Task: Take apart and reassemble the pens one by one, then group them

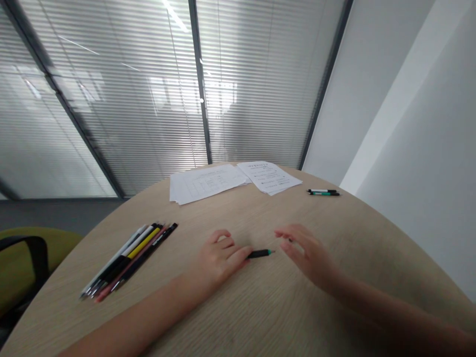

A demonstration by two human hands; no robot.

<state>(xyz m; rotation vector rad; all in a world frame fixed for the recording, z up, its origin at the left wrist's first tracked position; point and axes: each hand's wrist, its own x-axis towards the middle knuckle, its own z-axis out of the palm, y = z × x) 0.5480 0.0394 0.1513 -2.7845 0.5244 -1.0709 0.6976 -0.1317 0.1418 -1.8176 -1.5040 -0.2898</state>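
My left hand (225,258) rests low over the middle of the table, its thumb and fingers closed on a pen (259,254). The pen's black front part and green ring stick out to the right, with a narrow tip at the end; the rest is hidden under the hand. Just right of that tip, my right hand (307,253) hovers with thumb and fingers slightly apart, not touching the pen. A small dark spot shows between its fingers, too small to make out.
On the left lies a row of several pens and pencils (130,258) on the round wooden table (260,307). Printed sheets (211,183) are spread at the far edge. Two pens (323,193) lie at the far right. A green chair (22,267) stands at the left.
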